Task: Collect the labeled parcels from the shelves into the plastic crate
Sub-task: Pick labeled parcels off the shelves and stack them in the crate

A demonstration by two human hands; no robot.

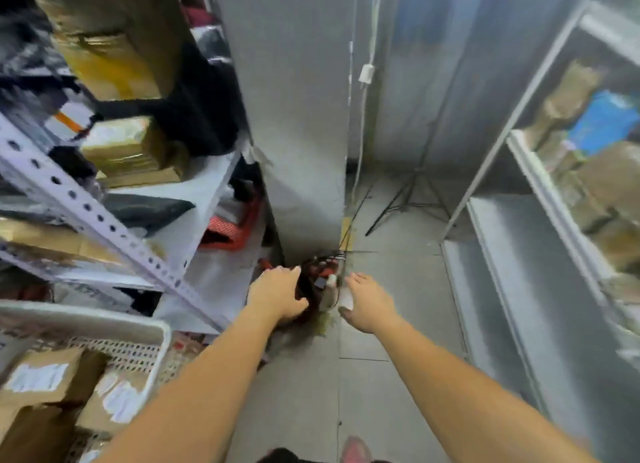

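Left hand [277, 298] curls its fingers on a dark red-black bundle [317, 282] on the floor, against a grey pillar [294, 116]. Right hand [367, 301] is beside it, fingers apart. Labeled parcels [114, 397] lie in the plastic crate [162, 327] under the shelves [86, 206].

- White perforated plastic crate [104, 315], lower left, below the shelves
- Brown cardboard parcels with white labels [52, 372], lying tilted inside it
- More brown parcels [117, 151] stacked on white slotted-metal shelves [86, 209], left

Parcels [45, 390] lie in the crate [104, 319], below the left shelves [86, 206].
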